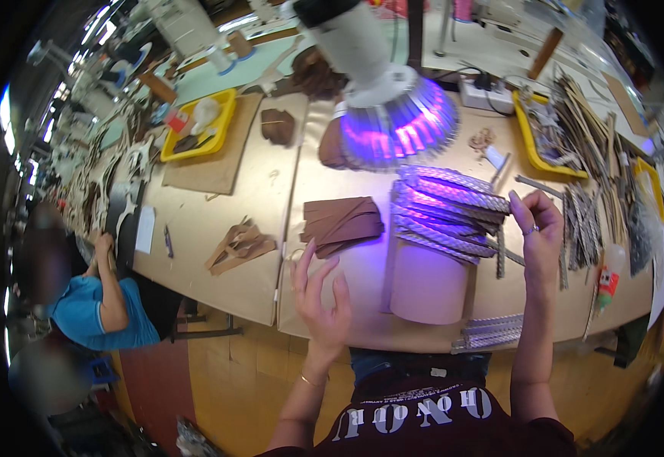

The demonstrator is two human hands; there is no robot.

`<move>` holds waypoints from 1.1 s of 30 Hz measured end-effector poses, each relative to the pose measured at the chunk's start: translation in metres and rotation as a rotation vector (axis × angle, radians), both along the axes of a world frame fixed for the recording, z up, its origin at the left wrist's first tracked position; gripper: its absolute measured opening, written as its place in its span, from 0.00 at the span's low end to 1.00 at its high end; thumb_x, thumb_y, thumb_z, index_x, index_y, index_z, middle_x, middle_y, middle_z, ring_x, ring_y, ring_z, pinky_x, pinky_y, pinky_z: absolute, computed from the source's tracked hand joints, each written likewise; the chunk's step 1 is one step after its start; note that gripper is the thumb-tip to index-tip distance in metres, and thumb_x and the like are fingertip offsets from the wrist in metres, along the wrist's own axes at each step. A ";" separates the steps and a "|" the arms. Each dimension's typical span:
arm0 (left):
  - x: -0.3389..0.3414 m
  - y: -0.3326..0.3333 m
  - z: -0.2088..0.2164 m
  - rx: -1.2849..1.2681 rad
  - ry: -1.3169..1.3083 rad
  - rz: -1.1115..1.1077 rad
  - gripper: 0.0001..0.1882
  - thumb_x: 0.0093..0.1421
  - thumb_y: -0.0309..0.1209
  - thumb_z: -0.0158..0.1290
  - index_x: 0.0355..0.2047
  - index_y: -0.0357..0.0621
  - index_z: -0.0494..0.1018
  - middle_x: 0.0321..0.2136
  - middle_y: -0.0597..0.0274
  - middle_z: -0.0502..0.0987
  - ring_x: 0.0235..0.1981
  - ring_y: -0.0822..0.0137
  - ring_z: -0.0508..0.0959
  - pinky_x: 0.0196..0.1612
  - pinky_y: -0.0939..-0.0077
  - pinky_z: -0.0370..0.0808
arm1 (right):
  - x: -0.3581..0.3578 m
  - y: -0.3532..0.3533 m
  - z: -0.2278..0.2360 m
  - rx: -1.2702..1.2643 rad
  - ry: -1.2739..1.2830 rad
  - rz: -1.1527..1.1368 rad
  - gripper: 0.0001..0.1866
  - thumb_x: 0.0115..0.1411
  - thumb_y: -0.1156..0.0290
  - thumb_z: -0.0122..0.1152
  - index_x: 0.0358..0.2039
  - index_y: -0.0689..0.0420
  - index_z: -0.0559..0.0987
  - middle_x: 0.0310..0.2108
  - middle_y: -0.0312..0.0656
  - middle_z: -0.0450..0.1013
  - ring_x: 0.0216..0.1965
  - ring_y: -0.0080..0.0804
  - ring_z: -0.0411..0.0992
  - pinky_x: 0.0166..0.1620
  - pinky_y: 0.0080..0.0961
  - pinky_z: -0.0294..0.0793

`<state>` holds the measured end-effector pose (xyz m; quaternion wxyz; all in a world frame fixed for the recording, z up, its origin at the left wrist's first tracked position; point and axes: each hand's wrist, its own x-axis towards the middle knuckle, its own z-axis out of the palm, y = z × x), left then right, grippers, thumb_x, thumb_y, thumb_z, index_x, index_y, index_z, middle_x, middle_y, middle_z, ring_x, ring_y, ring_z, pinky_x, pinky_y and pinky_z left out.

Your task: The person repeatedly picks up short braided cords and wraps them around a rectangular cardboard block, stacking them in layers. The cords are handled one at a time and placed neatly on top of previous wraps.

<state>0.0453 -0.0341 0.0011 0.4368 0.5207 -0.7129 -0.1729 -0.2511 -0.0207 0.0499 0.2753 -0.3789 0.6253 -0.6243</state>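
My right hand (539,228) pinches the end of a silvery braided strap (454,199) that lies on a stack of several such straps under violet lamp light. The stack rests over a pale cylinder-shaped piece (431,286) on the wooden table (248,221). My left hand (323,297) hovers open above the table's front edge, fingers spread, holding nothing. It is just below a pile of folded brown leather pieces (341,222).
A white lamp (381,72) hangs over the table's middle. Yellow trays (208,129) stand at back left and back right (534,137), with bundled strips at right. Tan cut-outs (239,245) lie at left. A person in a blue shirt (99,308) works at the left.
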 end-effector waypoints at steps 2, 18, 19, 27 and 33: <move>0.008 -0.026 -0.005 0.045 -0.017 0.034 0.08 0.59 0.26 0.55 0.39 0.39 0.79 0.47 0.52 0.77 0.49 0.55 0.76 0.53 0.63 0.70 | 0.001 -0.001 -0.008 -0.008 0.009 0.002 0.10 0.60 0.75 0.64 0.26 0.55 0.70 0.23 0.26 0.64 0.26 0.11 0.60 0.30 0.12 0.57; 0.003 -0.130 -0.035 0.203 -0.299 -0.243 0.07 0.55 0.30 0.58 0.31 0.38 0.80 0.27 0.54 0.77 0.29 0.54 0.77 0.38 0.61 0.72 | 0.039 0.027 0.025 -0.014 0.281 -0.059 0.06 0.60 0.78 0.62 0.34 0.60 0.72 0.28 0.30 0.67 0.30 0.15 0.64 0.37 0.14 0.64; 0.004 -0.129 -0.035 0.216 -0.260 -0.225 0.06 0.56 0.29 0.58 0.30 0.39 0.80 0.27 0.55 0.77 0.29 0.55 0.77 0.38 0.61 0.72 | 0.043 0.025 0.026 -0.018 0.285 -0.041 0.07 0.59 0.78 0.63 0.34 0.60 0.72 0.28 0.30 0.67 0.30 0.16 0.64 0.36 0.14 0.64; -0.002 -0.085 0.008 -0.098 0.068 -0.091 0.04 0.57 0.29 0.55 0.31 0.43 0.76 0.32 0.59 0.79 0.34 0.60 0.80 0.43 0.67 0.71 | 0.079 0.017 0.047 0.006 0.442 0.296 0.10 0.57 0.74 0.67 0.38 0.62 0.77 0.25 0.34 0.71 0.28 0.19 0.70 0.33 0.19 0.72; -0.020 0.000 0.046 -0.464 -0.307 -0.329 0.08 0.54 0.29 0.59 0.36 0.50 0.77 0.43 0.63 0.80 0.42 0.67 0.80 0.53 0.65 0.65 | 0.102 0.029 0.045 0.126 0.010 0.476 0.18 0.57 0.72 0.68 0.46 0.63 0.76 0.29 0.38 0.75 0.31 0.21 0.74 0.34 0.19 0.75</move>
